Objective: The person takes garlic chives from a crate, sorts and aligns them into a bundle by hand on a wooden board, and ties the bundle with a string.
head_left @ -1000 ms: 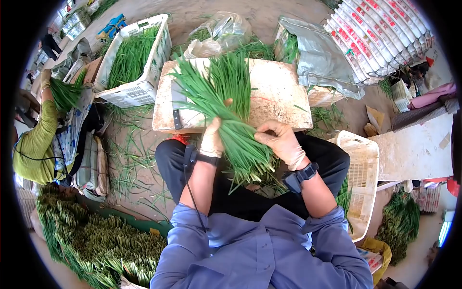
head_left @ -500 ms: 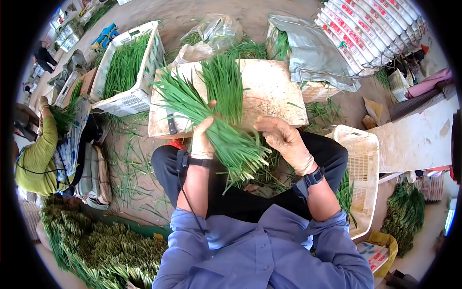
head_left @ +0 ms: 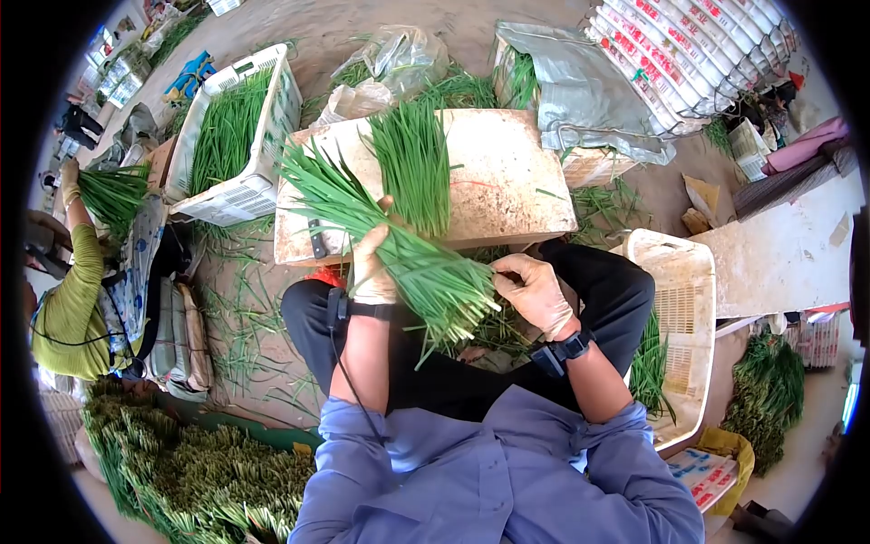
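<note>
My gloved left hand point(head_left: 373, 269) is closed around a bunch of garlic chives point(head_left: 437, 276), held slanting above my lap. Its leafy tips point up and left, its pale cut ends down and right. At the right edge of that bunch, near the cut ends, my gloved right hand point(head_left: 536, 297) pinches thumb and forefinger on the chives; exactly which stalks is hard to see. Beyond lies a second pile of chives point(head_left: 412, 168) on a stained white board point(head_left: 512, 186). A knife with a dark handle point(head_left: 317, 239) rests at the board's left side, its blade partly hidden under leaves.
A white crate of chives point(head_left: 234, 204) stands left of the board, a partly filled crate point(head_left: 689, 340) by my right knee. Many bundles point(head_left: 208, 462) lie lower left. A co-worker in a green sleeve point(head_left: 82, 272) holds chives at far left. Loose leaves litter the floor.
My right hand has moved down from above the bunch to its right edge, and its fingers have closed there. My left hand keeps its hold. The co-worker's chives have lifted slightly.
</note>
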A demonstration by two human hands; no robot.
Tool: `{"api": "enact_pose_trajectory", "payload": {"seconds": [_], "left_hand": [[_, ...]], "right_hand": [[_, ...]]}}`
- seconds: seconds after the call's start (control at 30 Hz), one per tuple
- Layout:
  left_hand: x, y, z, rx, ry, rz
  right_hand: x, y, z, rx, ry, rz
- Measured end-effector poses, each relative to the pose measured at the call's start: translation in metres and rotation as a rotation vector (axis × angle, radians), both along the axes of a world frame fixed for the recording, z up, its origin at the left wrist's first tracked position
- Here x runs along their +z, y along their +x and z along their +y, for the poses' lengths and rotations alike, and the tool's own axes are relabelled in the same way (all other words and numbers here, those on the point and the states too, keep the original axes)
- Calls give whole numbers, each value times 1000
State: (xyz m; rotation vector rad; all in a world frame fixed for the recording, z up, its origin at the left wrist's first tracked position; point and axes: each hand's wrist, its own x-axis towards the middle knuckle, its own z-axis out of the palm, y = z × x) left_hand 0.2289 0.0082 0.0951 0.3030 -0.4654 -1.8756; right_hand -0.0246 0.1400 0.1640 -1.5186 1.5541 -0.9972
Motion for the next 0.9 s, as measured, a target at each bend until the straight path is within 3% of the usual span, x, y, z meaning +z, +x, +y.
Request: {"api": "enact_pose_trajectory", "payload": {"seconds": [0.1,0.2,0.37,0.6,0.7,0.9], "left_hand": [[0,-1,3,1,14,-28],[6,-3,4,12,20,-38],[7,-2,4,11,11,-77],[15,-6,9,8,-89,23],[18,-5,15,10,-110,8],[13,-3,17,-26,-114,-52]], "right_hand": [[1,1,1,-63,-29,-22],[10,0,3,58,72,-129],[4,6,1,128,-145,96],[-6,9,4,-104,-238,124],[-14,6,8,-38,-480,499],[-51,-5,15,-29,-446,719]]}}
